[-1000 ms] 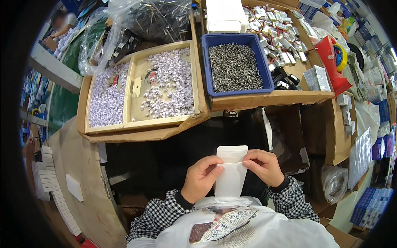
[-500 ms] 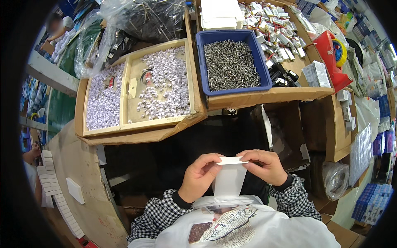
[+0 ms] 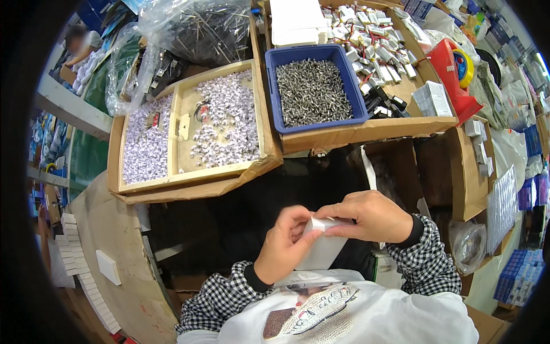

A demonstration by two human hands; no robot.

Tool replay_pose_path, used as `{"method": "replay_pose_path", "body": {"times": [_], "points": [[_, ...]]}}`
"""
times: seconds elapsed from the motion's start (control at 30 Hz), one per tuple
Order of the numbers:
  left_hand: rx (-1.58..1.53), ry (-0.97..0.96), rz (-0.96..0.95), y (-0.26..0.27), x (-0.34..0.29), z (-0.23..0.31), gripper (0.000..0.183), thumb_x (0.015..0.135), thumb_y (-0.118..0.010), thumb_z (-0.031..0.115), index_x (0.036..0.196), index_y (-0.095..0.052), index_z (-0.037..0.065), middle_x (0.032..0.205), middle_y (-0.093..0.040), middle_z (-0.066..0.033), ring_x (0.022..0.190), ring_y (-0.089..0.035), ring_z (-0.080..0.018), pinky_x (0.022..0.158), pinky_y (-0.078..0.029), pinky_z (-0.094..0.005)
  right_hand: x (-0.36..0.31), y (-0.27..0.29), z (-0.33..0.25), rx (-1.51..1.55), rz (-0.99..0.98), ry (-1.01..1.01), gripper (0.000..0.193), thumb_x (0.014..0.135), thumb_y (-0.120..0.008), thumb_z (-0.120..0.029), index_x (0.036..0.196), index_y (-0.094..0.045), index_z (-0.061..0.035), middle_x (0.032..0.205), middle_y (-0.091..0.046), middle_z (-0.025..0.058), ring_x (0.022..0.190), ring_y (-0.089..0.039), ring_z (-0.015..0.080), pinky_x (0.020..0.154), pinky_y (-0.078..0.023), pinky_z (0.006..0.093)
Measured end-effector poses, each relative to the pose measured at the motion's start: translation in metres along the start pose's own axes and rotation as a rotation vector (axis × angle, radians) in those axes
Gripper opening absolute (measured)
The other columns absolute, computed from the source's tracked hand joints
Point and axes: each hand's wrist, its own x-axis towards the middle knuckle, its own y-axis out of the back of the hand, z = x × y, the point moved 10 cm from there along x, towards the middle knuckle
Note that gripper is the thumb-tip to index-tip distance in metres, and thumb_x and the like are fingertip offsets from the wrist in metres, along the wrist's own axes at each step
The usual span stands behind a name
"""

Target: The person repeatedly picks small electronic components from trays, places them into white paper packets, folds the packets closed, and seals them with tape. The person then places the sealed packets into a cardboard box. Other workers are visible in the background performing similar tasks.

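Note:
A small white carton (image 3: 322,252) is held upright in front of my chest. My left hand (image 3: 281,246) grips its upper left side, thumb across the front near the top edge. With fingers bent over the top, my right hand (image 3: 372,219) pinches the carton's end flaps on the right. Its top looks partly folded, though my fingers hide much of it. The lower end sits close to my white shirt.
Ahead stand a divided wooden tray (image 3: 258,123) of small white pieces and a blue bin (image 3: 360,109) of small metal parts. White wired packs (image 3: 378,31) lie beside a red tape dispenser (image 3: 452,80). At left are a flat white box (image 3: 109,267) and rows of white boxes (image 3: 86,281).
My right hand has turned inward and moved over the carton's top. The carton has tilted, and its wide flat top edge is now bent in. My left hand stays on its left side.

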Motion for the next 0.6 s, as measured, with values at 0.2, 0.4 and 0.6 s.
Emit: {"method": "replay_pose_path", "body": {"times": [0.2,0.4,0.6], "points": [[0.710,-0.295,0.126,-0.010,0.001,0.031,0.096,0.061,-0.087,0.031,0.137,-0.034,0.003,0.125,-0.047,-0.0175,0.109,-0.054,-0.0330,0.091,-0.046,-0.0396,0.001,0.017,0.017,0.146,0.301,-0.183,0.029,0.080,-0.072,-0.019,0.107,-0.068,-0.0089,0.073,-0.063,0.0094,0.067,-0.059,0.0222,0.062,-0.049,0.0309],[1.078,-0.532,0.384,-0.013,-0.005,0.053,0.094,0.057,-0.083,0.020,0.135,-0.035,0.001,0.123,-0.051,-0.0158,0.101,-0.056,-0.0318,0.084,-0.048,-0.0386,-0.003,0.017,0.001,0.136,0.505,-0.111,0.026,0.080,-0.072,-0.012,0.104,-0.069,-0.0029,0.080,-0.067,0.0089,0.065,-0.057,0.0184,0.059,-0.048,0.0287],[1.071,-0.582,0.410,-0.013,-0.010,0.054,0.094,0.053,-0.083,0.019,0.133,-0.038,0.001,0.117,-0.055,-0.0152,0.095,-0.058,-0.0317,0.081,-0.050,-0.0386,-0.010,0.015,0.004,0.140,0.545,-0.173,0.024,0.079,-0.072,-0.010,0.102,-0.071,-0.0028,0.074,-0.068,0.0082,0.060,-0.056,0.0176,0.056,-0.046,0.0274]]}}
